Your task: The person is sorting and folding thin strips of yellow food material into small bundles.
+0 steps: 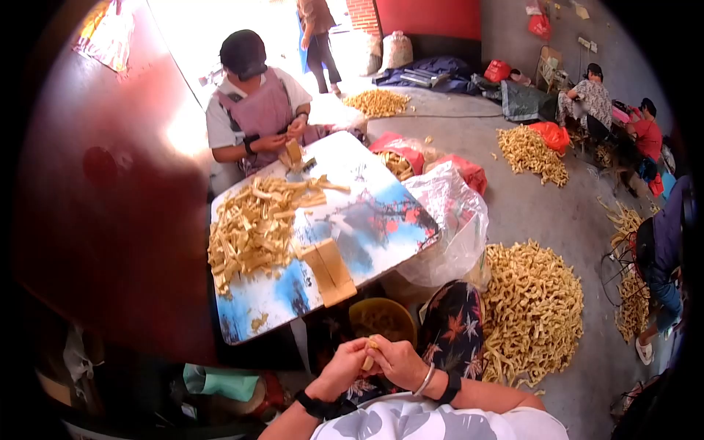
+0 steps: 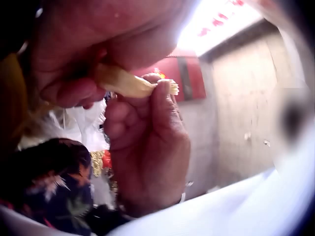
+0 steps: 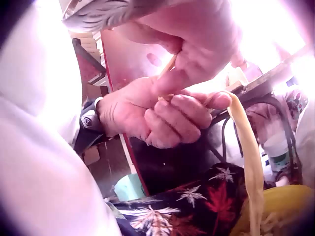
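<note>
Both hands meet over the lap. My left hand pinches a pale yellow strip, its long end hanging down past the fingers in the right wrist view. Close against it, my right hand holds the strip's other part between thumb and fingers; in the left wrist view a frayed end shows above the thumb. The fingers partly hide the strip's middle. Just beyond the hands is a yellow bowl with pale pieces inside.
A painted table ahead bears loose yellow strips and a wooden block. Across it sits a person with busy hands. On the floor at right lies a large pile of knotted pieces, near a clear plastic bag.
</note>
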Demonstrator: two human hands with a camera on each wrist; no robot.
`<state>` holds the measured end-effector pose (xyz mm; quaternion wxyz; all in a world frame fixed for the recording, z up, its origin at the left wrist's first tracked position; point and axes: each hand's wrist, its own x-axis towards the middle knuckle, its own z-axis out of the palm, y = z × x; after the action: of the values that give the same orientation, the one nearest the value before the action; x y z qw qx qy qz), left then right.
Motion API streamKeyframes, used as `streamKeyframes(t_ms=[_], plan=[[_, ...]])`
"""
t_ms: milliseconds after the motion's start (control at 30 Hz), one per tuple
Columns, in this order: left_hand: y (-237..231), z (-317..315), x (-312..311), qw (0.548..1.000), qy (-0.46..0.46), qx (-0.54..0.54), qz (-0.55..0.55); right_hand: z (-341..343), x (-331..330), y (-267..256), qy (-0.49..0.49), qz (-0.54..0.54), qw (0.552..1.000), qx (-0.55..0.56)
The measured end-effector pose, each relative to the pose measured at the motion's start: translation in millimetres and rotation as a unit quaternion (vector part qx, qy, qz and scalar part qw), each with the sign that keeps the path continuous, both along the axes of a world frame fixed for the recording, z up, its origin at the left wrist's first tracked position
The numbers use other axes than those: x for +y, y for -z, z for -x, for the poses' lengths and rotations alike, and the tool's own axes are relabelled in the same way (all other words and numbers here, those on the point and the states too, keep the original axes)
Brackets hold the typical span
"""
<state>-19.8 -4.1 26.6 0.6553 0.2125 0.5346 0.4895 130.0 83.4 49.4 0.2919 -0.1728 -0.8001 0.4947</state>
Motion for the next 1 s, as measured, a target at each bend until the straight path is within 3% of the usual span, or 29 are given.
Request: streamKeyframes(t_ms=[33,67,100,133,200,233,267,367,500,533,633,667,733,767,867,900,967,1000], plan=[[-14,-4,1,0.985,0.045,0.165,0.02,-4,1,1,0.026,-0.039,0.999,0.003],[-13,-7,1,0.924,0.073,0.367,-0.082,-5,3,2,0.054,-0.082,0.994,0.039],[-12,-9,1,0.81,0.094,0.55,-0.18,-4,6,3,0.081,-0.125,0.986,0.076],[-20,-8,3,0.682,0.167,0.692,-0.166,-3,9,6,0.107,-0.168,0.974,0.112],[-44,-17,5,0.612,0.154,0.75,-0.197,-4,2,36,0.114,0.068,0.99,0.045],[-52,-20,8,0.574,0.146,0.777,-0.212,-2,4,35,0.113,0.184,0.976,0.011],[-52,-18,9,0.547,0.166,0.791,-0.219,-4,7,31,0.083,0.38,0.921,-0.001],[-64,-26,12,0.522,0.114,0.803,-0.263,-1,14,41,0.066,0.479,0.875,0.022],[-53,-26,16,0.54,0.091,0.79,-0.277,-4,15,26,0.125,0.2,0.972,0.011],[-55,-29,17,0.551,0.087,0.788,-0.26,-8,15,17,0.123,0.188,0.974,-0.028],[-46,-29,23,0.603,0.068,0.763,-0.221,-14,12,8,0.094,0.176,0.979,-0.029],[-43,-31,24,0.643,0.042,0.728,-0.234,-16,14,5,0.071,0.191,0.976,-0.073],[-41,-36,25,0.717,-0.007,0.648,-0.257,-14,19,25,0.09,0.119,0.988,-0.05],[-42,-40,24,0.726,-0.014,0.638,-0.254,-14,21,34,0.099,0.083,0.991,-0.037],[-54,-48,19,0.747,-0.034,0.619,-0.242,-18,22,20,0.064,0.214,0.972,-0.067],[-56,-45,22,0.738,-0.051,0.616,-0.269,-17,23,11,0.029,0.326,0.945,-0.031],[-65,-36,30,0.72,-0.084,0.608,-0.323,-14,30,-19,-0.039,0.532,0.845,0.041],[-79,-31,35,0.707,-0.104,0.607,-0.347,-13,35,-42,-0.075,0.473,0.878,0.023]])
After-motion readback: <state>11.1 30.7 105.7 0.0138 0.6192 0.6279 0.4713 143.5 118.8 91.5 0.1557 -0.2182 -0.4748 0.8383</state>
